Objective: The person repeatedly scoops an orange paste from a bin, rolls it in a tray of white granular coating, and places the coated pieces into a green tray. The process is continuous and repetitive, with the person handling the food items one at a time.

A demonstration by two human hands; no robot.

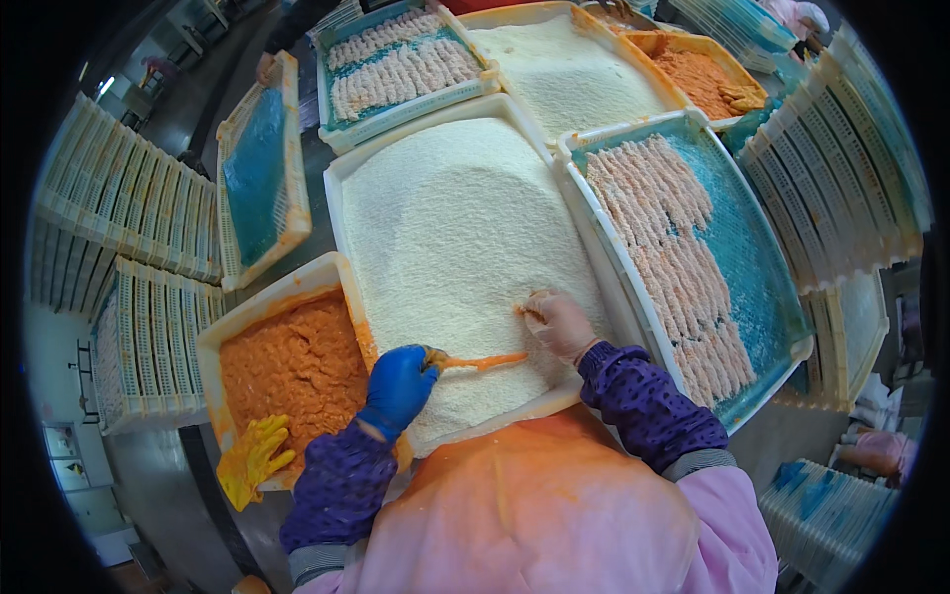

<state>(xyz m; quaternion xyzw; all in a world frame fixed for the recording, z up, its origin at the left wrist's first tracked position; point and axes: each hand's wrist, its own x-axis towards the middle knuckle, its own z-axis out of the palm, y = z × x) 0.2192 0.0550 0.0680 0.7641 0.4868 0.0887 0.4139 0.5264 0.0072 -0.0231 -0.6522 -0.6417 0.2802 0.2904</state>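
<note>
My left hand [401, 382], in a blue glove with orange residue on the fingertips, grips one end of a thin orange coated meat strip [486, 362]. The strip stretches right, just over the pale breadcrumbs [460, 223] in a white plastic tub [340, 211]. My right hand [557, 323] wears a thin clear glove and has curled fingers at the crumb surface. Something orange shows at its fingertips; whether it holds this is unclear. Left of the tub sits a bin [211, 349] of orange marinated meat [293, 364], a yellow rubber glove [252, 457] draped over its near corner.
Rows of breaded strips [660, 260] lie in a mesh-lined tray [801, 349] on the right. Another tray [404, 104] of breaded strips and a second crumb tub [557, 67] stand beyond. Stacked crates [133, 193] rise at left. A person's hand [265, 68] holds a tilted tray [260, 178].
</note>
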